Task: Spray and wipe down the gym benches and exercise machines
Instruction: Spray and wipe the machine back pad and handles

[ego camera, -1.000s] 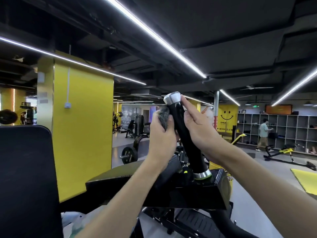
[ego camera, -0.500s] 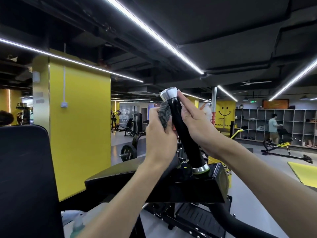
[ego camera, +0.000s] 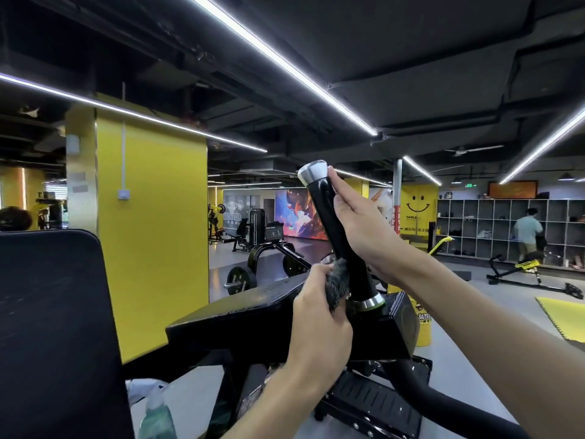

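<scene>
A black upright machine handle (ego camera: 332, 223) with silver caps at top and bottom rises from a black arm pad (ego camera: 253, 315). My left hand (ego camera: 319, 315) grips a dark grey cloth (ego camera: 337, 282) against the lower part of the handle. My right hand (ego camera: 357, 223) holds the handle higher up from the right side, its fingers reaching toward the top cap. A spray bottle (ego camera: 156, 413) with green liquid stands low at the bottom left, beside the black back pad (ego camera: 53, 327).
A yellow pillar (ego camera: 152, 236) stands behind the pad. Weight machines (ego camera: 259, 245) fill the middle distance. At the right are shelves (ego camera: 493, 226), a person (ego camera: 527, 232), a yellow floor bench (ego camera: 531, 274) and a yellow mat (ego camera: 563, 318).
My left hand has slid the cloth down the handle from near the top cap to just above the bottom cap. My right hand has stayed on the upper handle.
</scene>
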A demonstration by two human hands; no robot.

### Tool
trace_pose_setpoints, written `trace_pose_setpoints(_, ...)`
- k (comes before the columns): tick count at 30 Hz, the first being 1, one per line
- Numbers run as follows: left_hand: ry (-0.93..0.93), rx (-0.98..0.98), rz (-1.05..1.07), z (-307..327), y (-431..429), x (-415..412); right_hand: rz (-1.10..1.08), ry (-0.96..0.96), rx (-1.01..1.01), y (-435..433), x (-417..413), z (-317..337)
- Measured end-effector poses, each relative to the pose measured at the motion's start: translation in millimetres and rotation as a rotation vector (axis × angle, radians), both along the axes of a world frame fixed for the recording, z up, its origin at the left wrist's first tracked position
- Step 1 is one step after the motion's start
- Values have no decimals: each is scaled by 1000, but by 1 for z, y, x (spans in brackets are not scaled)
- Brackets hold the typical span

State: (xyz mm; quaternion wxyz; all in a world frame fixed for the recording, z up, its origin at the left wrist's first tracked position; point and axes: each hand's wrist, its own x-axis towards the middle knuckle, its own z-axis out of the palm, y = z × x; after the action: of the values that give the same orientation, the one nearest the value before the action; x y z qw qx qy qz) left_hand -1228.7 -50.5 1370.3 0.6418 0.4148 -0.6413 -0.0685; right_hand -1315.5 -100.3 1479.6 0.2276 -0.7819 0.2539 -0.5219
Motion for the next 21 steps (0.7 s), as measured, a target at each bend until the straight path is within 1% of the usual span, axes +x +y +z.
trace_pose_setpoints(1, -52, 31, -2, -4, 3, 3, -5, 25, -5, 1, -1, 1)
trace_pose_setpoints(3, -216, 92, 10, -4, 10, 13, -46, 106, -34, 2, -3, 3)
trace_pose_setpoints(4, -285, 123, 16, 0, 12, 19, -128, 164, -102, 1, -5, 3)
trace_pose_setpoints(5, -303, 135, 7, 5, 12, 25, -262, 206, -204, 3, -6, 3)
trace_pose_setpoints(6, -275, 128, -15, 12, 11, 31, -398, 206, -346, 9, -7, 0)
trace_pose_setpoints(7, -206, 110, -40, 21, 10, 37, -449, 158, -480, 18, -7, -4)
trace_pose_setpoints(8, -116, 88, -69, 32, 10, 42, -392, 125, -558, 26, -8, -9)
trace_pose_setpoints(9, -14, 81, -127, 45, 10, 44, -269, 140, -568, 36, -8, -13)
trace_pose_setpoints(10, 103, 96, -225, 58, 12, 45, -145, 202, -542, 41, -8, -17)
trace_pose_setpoints(11, 232, 139, -358, 70, 14, 46, -77, 301, -521, 44, -8, -20)
trace_pose_setpoints(12, 339, 190, -503, 82, 18, 45, -82, 399, -547, 42, -8, -21)
trace_pose_setpoints(14, 467, 263, -751, 96, 27, 48, -169, 533, -632, 34, -11, -18)
trace_pose_setpoints(16, 517, 287, -939, 103, 34, 53, -318, 611, -780, 29, -11, -15)
trace_pose_setpoints(17, 491, 307, -965, 104, 37, 56, -361, 602, -869, 26, -11, -14)
trace_pose_setpoints(18, 420, 333, -912, 105, 38, 56, -370, 553, -931, 24, -11, -13)
trace_pose_setpoints(19, 304, 356, -768, 105, 36, 55, -360, 480, -958, 24, -12, -12)
trace_pose_setpoints(21, 55, 297, -274, 108, 30, 54, -365, 333, -947, 20, -15, -6)
